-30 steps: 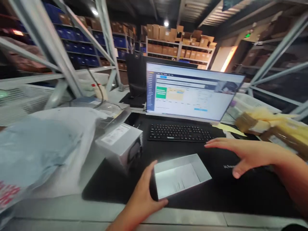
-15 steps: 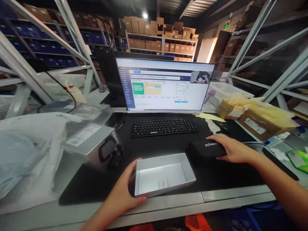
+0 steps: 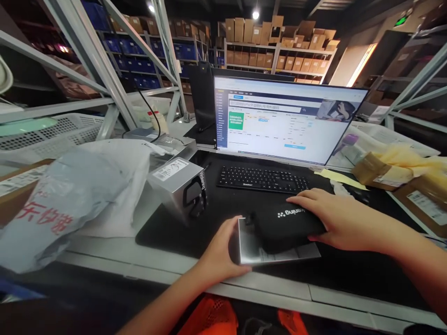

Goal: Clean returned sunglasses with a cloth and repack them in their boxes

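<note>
A shallow open box (image 3: 248, 246), white inside in the earlier view, lies at the front edge of the black desk mat. My left hand (image 3: 223, 253) grips its left end, thumb at the near side and fingers at the far side. My right hand (image 3: 324, 218) is wrapped round the right end of a black zip-type case (image 3: 286, 228) with white lettering. The case is over the box and hides most of its inside; whether it touches the bottom I cannot tell. Left of them stands a silver-grey box (image 3: 178, 188) with headphones pictured on its side.
Behind the hands are a black keyboard (image 3: 261, 179) and a lit monitor (image 3: 279, 121). Grey and white plastic bags (image 3: 77, 190) lie on the left. Cardboard boxes (image 3: 426, 200) with yellow wrapping stand at the right. Metal frame posts rise on both sides.
My right hand has brought the black case leftward from the mat to over the open box. My left hand keeps its grip on the box. The camera view has turned left.
</note>
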`<state>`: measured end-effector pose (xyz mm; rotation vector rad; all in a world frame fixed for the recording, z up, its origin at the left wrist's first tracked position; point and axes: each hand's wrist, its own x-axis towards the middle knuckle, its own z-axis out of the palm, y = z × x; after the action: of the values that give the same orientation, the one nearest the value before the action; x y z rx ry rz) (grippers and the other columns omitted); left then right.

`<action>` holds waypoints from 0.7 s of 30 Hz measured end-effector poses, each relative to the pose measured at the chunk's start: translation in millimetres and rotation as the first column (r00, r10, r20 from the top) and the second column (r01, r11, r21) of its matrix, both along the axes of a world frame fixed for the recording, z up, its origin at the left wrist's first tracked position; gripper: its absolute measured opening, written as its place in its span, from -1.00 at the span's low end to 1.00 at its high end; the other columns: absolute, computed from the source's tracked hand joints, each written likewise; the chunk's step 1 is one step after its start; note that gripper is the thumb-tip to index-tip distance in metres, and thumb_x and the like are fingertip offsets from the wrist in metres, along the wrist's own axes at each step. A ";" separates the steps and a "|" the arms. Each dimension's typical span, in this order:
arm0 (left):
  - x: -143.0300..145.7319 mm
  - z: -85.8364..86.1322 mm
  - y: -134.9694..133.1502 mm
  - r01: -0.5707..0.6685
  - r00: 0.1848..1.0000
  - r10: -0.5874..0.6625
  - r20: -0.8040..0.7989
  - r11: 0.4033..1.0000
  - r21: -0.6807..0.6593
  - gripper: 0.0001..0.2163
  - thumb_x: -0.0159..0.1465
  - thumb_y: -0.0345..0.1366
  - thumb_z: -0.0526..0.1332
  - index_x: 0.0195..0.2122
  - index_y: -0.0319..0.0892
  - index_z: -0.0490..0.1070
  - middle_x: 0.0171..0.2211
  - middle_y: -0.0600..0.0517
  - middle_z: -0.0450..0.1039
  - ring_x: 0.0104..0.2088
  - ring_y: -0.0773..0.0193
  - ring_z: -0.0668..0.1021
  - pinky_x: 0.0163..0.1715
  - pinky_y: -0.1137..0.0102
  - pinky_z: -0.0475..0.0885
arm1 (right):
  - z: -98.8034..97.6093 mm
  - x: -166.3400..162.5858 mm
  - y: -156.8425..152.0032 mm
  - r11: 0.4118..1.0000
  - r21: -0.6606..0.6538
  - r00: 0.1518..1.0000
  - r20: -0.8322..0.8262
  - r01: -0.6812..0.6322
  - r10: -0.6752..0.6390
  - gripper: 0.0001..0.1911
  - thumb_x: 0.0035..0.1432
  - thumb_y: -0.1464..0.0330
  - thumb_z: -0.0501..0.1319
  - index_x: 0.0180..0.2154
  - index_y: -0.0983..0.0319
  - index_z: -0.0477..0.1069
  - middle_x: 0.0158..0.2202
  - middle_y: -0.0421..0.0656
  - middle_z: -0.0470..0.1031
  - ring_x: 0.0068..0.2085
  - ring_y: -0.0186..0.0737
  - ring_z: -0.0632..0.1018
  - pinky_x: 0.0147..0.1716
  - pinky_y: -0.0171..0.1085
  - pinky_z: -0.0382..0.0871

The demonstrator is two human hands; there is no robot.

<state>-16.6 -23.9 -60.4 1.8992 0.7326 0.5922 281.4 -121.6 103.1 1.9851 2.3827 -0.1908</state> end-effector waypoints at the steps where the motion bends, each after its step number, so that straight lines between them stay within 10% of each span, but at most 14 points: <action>1: 0.1 -0.3 0.5 0.000 1.000 0.000 0.006 1.000 -0.006 0.02 -0.13 -0.31 0.55 0.37 0.00 0.09 0.34 -0.12 0.14 0.33 -0.09 0.28 0.35 0.02 0.25 | -3.9 -4.2 2.1 1.000 0.001 0.999 0.036 -0.008 0.008 -0.16 -0.08 0.32 0.40 0.28 0.16 0.30 0.19 0.04 0.40 0.05 0.21 0.51 -0.07 0.10 0.53; 8: 3.7 -9.8 6.2 -0.025 0.996 0.031 0.085 0.997 -0.066 0.02 -0.14 -0.32 0.56 0.36 -0.01 0.13 0.33 -0.15 0.16 0.34 -0.12 0.28 0.36 0.00 0.22 | -57.3 -44.0 -3.2 0.996 0.080 0.997 0.064 0.026 -0.032 -0.08 -0.15 0.48 0.31 0.31 0.13 0.26 0.17 0.06 0.42 0.15 0.28 0.44 -0.19 0.07 0.61; 15: 3.1 -15.3 16.7 -0.052 0.994 0.068 0.091 0.985 -0.165 0.04 -0.14 -0.36 0.56 0.38 0.00 0.12 0.36 -0.15 0.12 0.34 -0.12 0.28 0.33 0.02 0.26 | -81.4 -41.0 -26.7 0.976 -0.208 0.934 -0.332 0.065 -0.133 -0.17 0.31 0.13 0.23 0.46 -0.06 -0.14 0.50 -0.12 -0.31 0.40 0.18 0.14 0.21 0.06 0.39; 21: -5.3 0.6 7.1 -0.136 0.990 0.132 0.046 0.987 0.088 0.02 -0.04 -0.27 0.54 0.41 0.02 0.02 0.43 -0.15 0.01 0.42 -0.18 0.13 0.39 -0.07 0.08 | -92.8 -40.0 -35.7 0.986 0.123 0.974 -0.212 0.112 -0.084 -0.51 0.38 0.31 0.03 0.29 0.10 0.32 0.39 -0.06 0.17 0.19 0.16 0.49 -0.01 0.03 0.59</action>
<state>-21.9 -16.8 -59.8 1.9260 0.8248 0.7571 241.3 -157.3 10.3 2.2498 2.4801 -0.2585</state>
